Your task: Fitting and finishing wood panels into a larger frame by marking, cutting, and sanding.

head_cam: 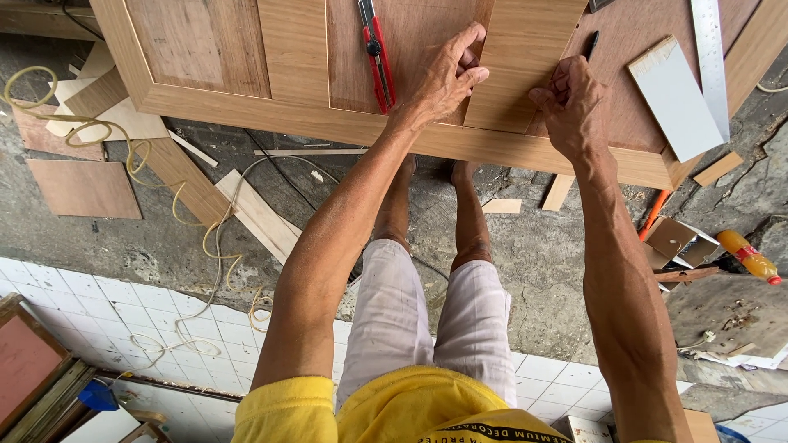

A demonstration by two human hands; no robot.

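- Wood-veneered door panel [246,98] spans the top of the frame, lying flat and raised above the rough concrete floor [525,262]; its framed edge runs from upper left down to centre right.
- Veneer strip [521,61], a light oak-coloured piece, stands in the upper centre on the panel's recessed field, its lower end meeting the frame rail. Step in hand, by my judgement: fitting or aligning this strip against the rail.
- Left hand [447,74], fingers curled, presses on the strip's left edge, thumb touching the veneer.
- Right hand [570,102] is closed at the strip's lower right corner, fingertips pinched together; whether a small item sits between them cannot be told.
- Next move, as judged, calls for the strip to sit square to the rail, held down at both edges without sliding.
- White offcut board [675,98] lies on the panel at upper right, just beside the right hand; it crowds that side.
- Steel ruler [710,57] lies past the offcut, at the upper right.
- Red utility knife [376,53] rests on the panel, just left of the left hand.
- Black pen [592,43] lies just beyond the right hand.
- Yellowish cable [164,205] and wood scraps [86,187] litter the floor at left, near the bare feet.
- Orange bottle [749,257] lies at the right edge.
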